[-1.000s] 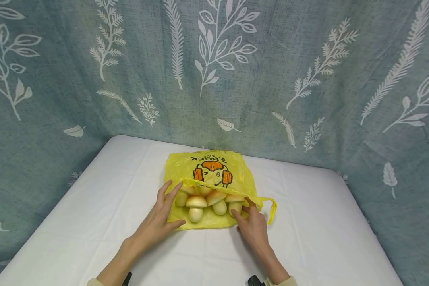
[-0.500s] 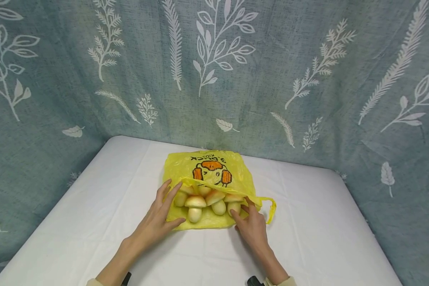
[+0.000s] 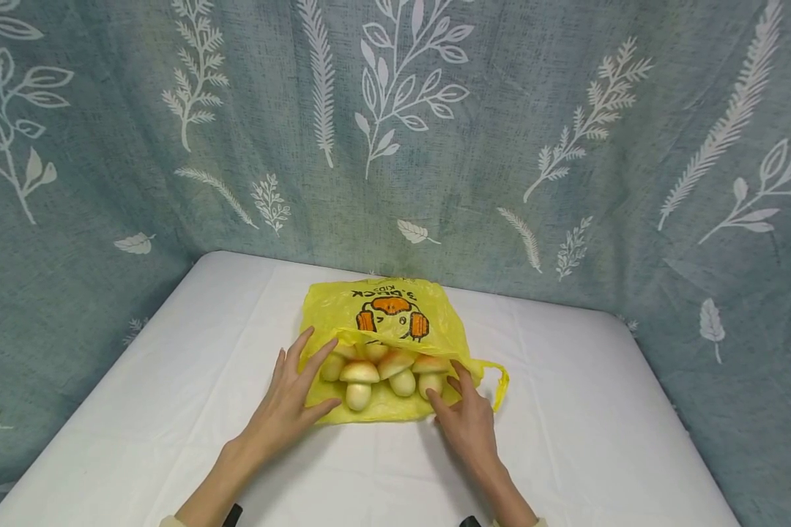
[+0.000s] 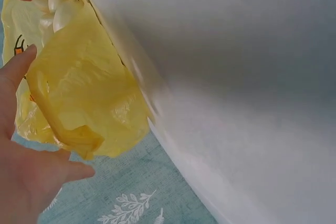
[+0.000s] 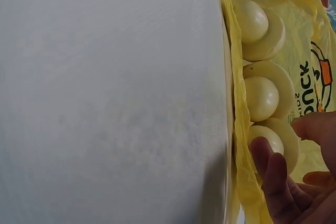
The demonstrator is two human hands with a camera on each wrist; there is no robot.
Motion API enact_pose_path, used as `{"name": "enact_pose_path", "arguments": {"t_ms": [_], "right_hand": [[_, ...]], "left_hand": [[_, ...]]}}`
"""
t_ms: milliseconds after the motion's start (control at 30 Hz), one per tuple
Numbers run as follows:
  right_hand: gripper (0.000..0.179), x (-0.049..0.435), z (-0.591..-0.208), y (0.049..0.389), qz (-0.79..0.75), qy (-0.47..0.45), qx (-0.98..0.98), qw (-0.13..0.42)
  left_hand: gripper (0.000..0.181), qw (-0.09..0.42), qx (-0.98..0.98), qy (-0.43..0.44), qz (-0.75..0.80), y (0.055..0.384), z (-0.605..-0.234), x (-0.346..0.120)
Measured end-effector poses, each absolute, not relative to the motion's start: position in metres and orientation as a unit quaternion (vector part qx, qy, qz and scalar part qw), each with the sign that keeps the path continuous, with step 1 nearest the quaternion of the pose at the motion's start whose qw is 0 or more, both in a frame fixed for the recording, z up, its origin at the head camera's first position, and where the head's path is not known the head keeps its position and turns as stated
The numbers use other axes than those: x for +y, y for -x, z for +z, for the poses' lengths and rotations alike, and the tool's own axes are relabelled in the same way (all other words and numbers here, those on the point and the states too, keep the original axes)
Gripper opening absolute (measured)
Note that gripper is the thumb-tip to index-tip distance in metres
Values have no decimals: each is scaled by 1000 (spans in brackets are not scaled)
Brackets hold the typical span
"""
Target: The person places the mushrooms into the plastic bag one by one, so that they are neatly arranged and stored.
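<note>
A yellow plastic bag (image 3: 392,413) with a printed duck lies with its mouth toward me. Several cream toy mushrooms with orange-tinged caps lie inside, including a front mushroom (image 3: 359,395) and a right-hand mushroom (image 5: 263,139). My left hand (image 3: 286,404) is spread at the bag's left side, its fingertips right by the opening and nothing in its grasp. On the other side, my right hand (image 3: 469,419) has its thumb beside the right-hand mushroom's stem and a finger at the bag's upper lip. The upper layer of the bag hides the caps farther in.
White cloth (image 3: 587,410) covers the table under the bag. A yellow handle loop (image 3: 503,384) sticks out at the bag's right. Behind and along the sides hangs a blue-green curtain (image 3: 461,212) with white leaf patterns.
My left hand's fingers have spread slightly wider and shifted a little to the left. The right hand has barely moved; the bag and mushrooms stay in place.
</note>
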State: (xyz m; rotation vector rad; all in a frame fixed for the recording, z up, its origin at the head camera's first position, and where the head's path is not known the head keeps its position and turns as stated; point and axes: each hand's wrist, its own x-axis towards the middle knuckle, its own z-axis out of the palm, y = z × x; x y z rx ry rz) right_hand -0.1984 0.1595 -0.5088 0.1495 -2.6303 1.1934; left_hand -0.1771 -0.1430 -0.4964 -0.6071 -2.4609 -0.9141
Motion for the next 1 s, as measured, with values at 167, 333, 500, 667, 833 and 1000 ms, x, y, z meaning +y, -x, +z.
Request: {"name": "enact_pose_path", "arguments": {"t_ms": [167,333,500,667,833,1000], "right_hand": [[64,162,-506,196,406,-52,-902,136],[59,166,-501,189,386,-74,-906,155],[51,175,-485,178,364,-99,-911,165],[33,188,-461,172,337,-124,-913,193],[30,202,-433,173,300,-157,-908,247],[41,212,-410,186,276,-179,-912,245]], "left_hand": [[96,229,-891,223,-322,177,-495,-145],[97,218,-897,218,-316,173,-494,-147],[96,199,-907,199,-314,165,-486,-152],[91,203,-916,191,-289,158,-470,-160],[80,224,-926,184,-239,154,-449,-169],[80,238,-934,183,-193,153,-429,-172]]}}
